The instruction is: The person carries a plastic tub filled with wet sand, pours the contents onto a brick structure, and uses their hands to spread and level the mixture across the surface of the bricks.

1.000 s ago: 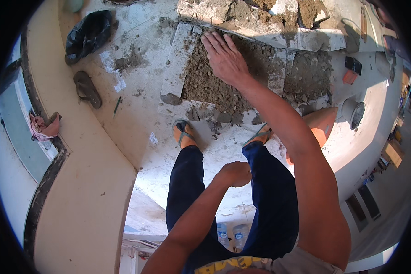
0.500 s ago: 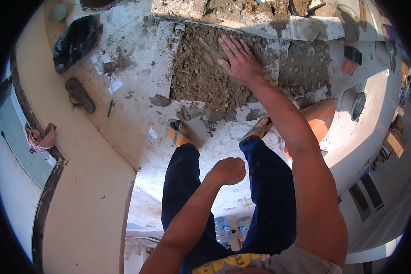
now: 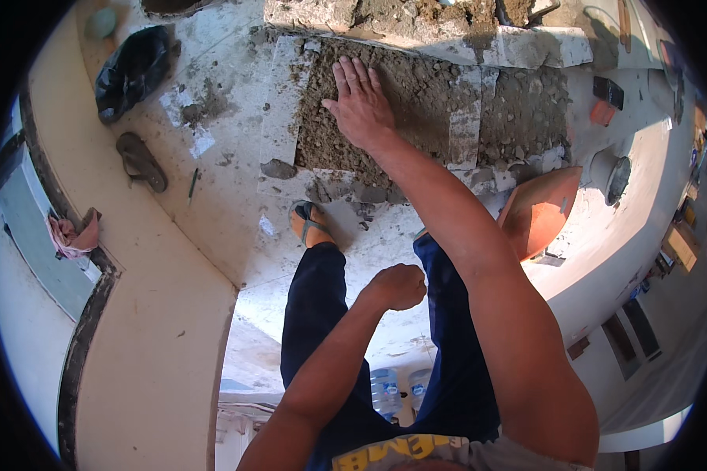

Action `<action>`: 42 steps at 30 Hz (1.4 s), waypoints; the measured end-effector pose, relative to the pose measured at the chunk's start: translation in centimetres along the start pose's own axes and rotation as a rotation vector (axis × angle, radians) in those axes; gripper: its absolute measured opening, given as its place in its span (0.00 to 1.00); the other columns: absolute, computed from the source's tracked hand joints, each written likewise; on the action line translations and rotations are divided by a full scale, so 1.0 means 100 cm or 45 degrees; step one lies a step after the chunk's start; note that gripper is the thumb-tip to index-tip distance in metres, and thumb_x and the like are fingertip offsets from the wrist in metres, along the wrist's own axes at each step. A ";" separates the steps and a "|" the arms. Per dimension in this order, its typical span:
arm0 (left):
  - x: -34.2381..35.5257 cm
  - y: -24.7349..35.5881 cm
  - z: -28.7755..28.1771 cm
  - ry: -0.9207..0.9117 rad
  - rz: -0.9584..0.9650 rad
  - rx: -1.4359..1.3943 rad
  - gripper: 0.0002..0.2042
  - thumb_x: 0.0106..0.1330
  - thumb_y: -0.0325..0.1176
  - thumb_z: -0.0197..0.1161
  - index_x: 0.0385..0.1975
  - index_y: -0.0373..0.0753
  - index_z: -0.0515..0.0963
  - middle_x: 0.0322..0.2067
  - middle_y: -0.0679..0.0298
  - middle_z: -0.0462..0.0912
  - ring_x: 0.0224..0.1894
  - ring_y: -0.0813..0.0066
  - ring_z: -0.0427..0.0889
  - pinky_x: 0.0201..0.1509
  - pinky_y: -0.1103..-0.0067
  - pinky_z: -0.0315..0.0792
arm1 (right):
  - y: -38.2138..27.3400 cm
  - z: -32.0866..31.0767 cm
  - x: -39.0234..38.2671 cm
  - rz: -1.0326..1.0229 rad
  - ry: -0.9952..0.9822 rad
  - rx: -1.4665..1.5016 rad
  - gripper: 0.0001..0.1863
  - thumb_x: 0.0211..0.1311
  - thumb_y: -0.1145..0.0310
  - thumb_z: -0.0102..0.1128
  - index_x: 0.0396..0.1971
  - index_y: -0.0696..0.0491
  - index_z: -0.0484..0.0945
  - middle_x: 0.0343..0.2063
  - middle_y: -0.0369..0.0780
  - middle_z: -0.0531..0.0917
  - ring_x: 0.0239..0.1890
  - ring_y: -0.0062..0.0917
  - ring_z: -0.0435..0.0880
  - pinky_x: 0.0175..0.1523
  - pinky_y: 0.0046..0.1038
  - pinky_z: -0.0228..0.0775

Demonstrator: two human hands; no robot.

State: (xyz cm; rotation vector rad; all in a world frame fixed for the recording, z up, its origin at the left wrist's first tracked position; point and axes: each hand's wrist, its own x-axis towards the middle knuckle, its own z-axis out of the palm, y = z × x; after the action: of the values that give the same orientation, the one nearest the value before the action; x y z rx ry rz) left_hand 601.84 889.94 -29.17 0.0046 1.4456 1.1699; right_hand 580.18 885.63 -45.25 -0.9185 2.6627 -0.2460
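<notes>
Seen from above, near to far. Nearest, your left hand (image 3: pixel 398 286) is curled into a fist over your knees; whether its grip encloses anything cannot be told. Below it, your dark trousers (image 3: pixel 314 314) lead down to a sandalled foot (image 3: pixel 309 224) on the pale, dusty floor (image 3: pixel 228 196).

Beyond the feet, your right hand (image 3: pixel 360 106) lies flat, fingers (image 3: pixel 353 74) extended and together, its grip fully open and holding nothing, palm pressed on the mortar bed (image 3: pixel 401 102). The bed lies on the floor just past your feet, framed by a pale stone strip (image 3: pixel 279 118) on its left and a second strip (image 3: pixel 465 114) on its right.

Progress, as judged: the left bay is filled and looks fairly even under your palm; the right bay (image 3: pixel 526 118) is coarser and lumpy, so levelling there appears left to do, and no covering is laid yet.

Edges and room: the far side is closed by a rough block edge (image 3: pixel 416 20). An orange basin (image 3: pixel 543 210) crowds the near right. Open floor lies to the left, holding a loose sandal (image 3: pixel 141 161) and a black bag (image 3: pixel 133 71) well apart from the bed.
</notes>
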 end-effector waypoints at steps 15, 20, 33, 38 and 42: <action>-0.006 -0.017 0.009 0.189 0.257 -0.136 0.17 0.66 0.35 0.52 0.47 0.33 0.81 0.46 0.44 0.86 0.51 0.47 0.84 0.59 0.59 0.75 | -0.070 -0.003 -0.021 0.169 -0.152 0.191 0.46 0.76 0.46 0.48 0.79 0.57 0.38 0.81 0.45 0.38 0.82 0.40 0.37 0.83 0.44 0.35; -0.008 -0.015 0.004 -0.026 0.059 -0.124 0.18 0.66 0.36 0.52 0.51 0.33 0.80 0.48 0.43 0.85 0.52 0.47 0.84 0.61 0.59 0.74 | -0.070 0.006 -0.024 0.155 -0.072 0.238 0.45 0.76 0.46 0.48 0.80 0.54 0.42 0.81 0.43 0.39 0.82 0.40 0.40 0.83 0.45 0.35; -0.017 -0.016 0.001 -0.025 0.056 -0.046 0.14 0.68 0.37 0.52 0.36 0.34 0.82 0.41 0.46 0.85 0.47 0.46 0.83 0.52 0.58 0.75 | 0.003 0.012 -0.048 -0.226 0.065 0.099 0.36 0.78 0.43 0.42 0.79 0.38 0.50 0.79 0.36 0.51 0.79 0.31 0.55 0.82 0.44 0.39; -0.014 -0.017 0.001 -0.001 0.066 -0.067 0.13 0.67 0.37 0.53 0.33 0.34 0.81 0.38 0.47 0.85 0.45 0.46 0.83 0.51 0.58 0.75 | 0.085 -0.002 -0.051 -0.200 -0.027 -0.094 0.33 0.79 0.43 0.37 0.79 0.30 0.47 0.80 0.29 0.48 0.75 0.27 0.64 0.83 0.41 0.41; -0.011 -0.015 0.001 -0.003 0.047 -0.054 0.13 0.67 0.36 0.52 0.32 0.34 0.81 0.38 0.47 0.85 0.44 0.45 0.83 0.50 0.58 0.75 | 0.092 -0.007 -0.048 -0.191 -0.086 -0.186 0.31 0.80 0.43 0.36 0.79 0.27 0.48 0.80 0.28 0.45 0.73 0.28 0.66 0.83 0.43 0.39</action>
State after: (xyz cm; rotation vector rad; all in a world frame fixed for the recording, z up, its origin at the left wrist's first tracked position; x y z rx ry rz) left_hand 603.12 888.54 -29.26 0.0034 1.4238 1.2302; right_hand 578.28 895.87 -45.86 -1.1533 2.5799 -0.0526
